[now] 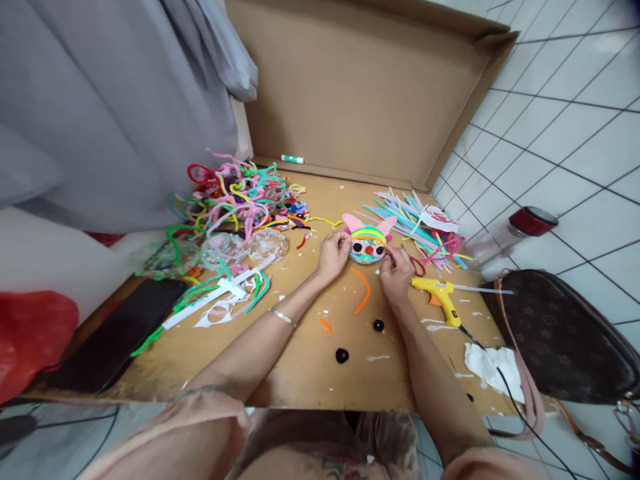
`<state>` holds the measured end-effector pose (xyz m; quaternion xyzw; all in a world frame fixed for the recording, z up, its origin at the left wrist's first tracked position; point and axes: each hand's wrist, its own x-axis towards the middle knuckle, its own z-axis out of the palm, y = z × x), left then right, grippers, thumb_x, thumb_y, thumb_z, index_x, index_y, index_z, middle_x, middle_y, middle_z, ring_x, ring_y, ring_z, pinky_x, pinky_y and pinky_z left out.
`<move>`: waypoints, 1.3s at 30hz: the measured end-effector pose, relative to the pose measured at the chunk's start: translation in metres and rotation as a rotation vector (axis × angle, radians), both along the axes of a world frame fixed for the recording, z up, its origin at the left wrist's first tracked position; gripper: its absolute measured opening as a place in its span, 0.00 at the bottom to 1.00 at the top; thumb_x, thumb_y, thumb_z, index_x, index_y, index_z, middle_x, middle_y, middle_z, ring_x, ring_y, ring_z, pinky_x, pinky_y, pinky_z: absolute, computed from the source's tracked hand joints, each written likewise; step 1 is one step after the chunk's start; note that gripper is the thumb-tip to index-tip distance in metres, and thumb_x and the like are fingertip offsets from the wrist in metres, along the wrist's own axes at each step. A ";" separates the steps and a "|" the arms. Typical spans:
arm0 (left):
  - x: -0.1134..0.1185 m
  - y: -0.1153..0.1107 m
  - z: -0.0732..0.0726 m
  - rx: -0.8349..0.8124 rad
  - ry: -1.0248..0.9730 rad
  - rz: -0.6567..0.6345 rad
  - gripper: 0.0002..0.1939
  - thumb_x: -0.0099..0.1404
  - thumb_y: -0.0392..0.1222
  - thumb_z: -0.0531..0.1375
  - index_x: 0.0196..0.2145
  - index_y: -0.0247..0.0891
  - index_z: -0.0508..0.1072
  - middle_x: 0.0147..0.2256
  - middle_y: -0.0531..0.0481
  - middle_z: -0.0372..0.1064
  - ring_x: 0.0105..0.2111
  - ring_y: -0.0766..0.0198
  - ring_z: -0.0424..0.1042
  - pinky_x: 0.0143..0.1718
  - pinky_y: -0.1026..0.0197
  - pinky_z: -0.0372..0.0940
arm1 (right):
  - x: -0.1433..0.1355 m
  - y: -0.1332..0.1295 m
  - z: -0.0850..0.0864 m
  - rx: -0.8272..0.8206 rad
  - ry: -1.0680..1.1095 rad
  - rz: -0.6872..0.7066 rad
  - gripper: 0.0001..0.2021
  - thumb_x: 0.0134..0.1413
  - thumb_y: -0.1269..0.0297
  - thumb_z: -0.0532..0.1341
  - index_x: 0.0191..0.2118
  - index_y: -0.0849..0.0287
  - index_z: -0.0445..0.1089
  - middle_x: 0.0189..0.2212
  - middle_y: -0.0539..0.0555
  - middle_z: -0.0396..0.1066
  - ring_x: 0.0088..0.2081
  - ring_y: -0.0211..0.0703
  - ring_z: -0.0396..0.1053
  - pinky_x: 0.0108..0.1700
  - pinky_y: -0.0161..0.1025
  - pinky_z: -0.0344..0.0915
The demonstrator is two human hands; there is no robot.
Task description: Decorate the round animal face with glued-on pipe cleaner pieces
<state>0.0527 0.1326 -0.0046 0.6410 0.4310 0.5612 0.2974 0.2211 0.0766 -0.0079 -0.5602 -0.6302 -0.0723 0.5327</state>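
Hands: the left hand point(335, 257), fingers curled nearly closed, has the edge of the toy head point(369, 244) at 9 o'clock; the right hand point(397, 272), thumb and fingers pinched together, has its edge at 4 o'clock. The pink-eared toy head is between both hands, at the worktop point(300, 373). With the clock centred on it: orange strip point(367, 290) at 6, black disc point(379, 325) beyond, also at 6; yellow glue gun point(440, 289) at 4; straight stems point(400, 212) at 2; tangled stems point(237, 197) between 9 and 10; phone point(120, 333) at 8.
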 end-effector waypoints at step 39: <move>0.003 0.001 0.002 0.069 0.065 0.039 0.06 0.65 0.35 0.56 0.30 0.37 0.71 0.29 0.51 0.70 0.29 0.65 0.67 0.38 0.61 0.65 | 0.001 -0.001 0.002 0.017 -0.005 -0.006 0.17 0.55 0.68 0.52 0.43 0.61 0.77 0.34 0.59 0.76 0.38 0.48 0.73 0.45 0.47 0.70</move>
